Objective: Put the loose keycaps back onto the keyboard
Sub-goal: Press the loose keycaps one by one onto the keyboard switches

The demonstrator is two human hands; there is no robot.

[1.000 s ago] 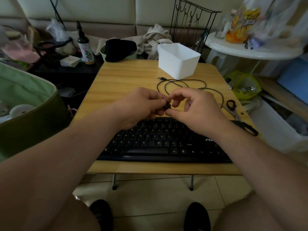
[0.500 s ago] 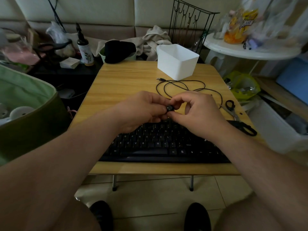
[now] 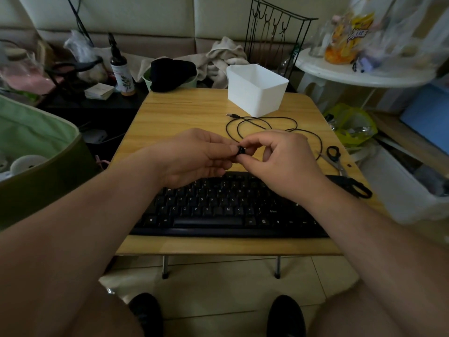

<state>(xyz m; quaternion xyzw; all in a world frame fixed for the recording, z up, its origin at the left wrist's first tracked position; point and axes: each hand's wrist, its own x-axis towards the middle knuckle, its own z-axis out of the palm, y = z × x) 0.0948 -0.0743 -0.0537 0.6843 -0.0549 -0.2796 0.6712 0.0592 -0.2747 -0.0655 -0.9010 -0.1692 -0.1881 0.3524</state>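
Both hands (image 3: 194, 156) (image 3: 279, 156) pinched shut on one keycap (image 3: 241, 151), held above keyboard (image 3: 218, 207) top row. Risks slipping from fingertips onto desk (image 3: 182, 113); could seat crooked if pressed misaligned.

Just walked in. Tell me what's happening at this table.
A person sits at a small wooden table with a black keyboard in front of them. Both hands are raised above its top rows, the left hand and right hand pinching one small black keycap between their fingertips. It is not yet on the keyboard. A white bin, a coiled cable and scissors lie beyond.
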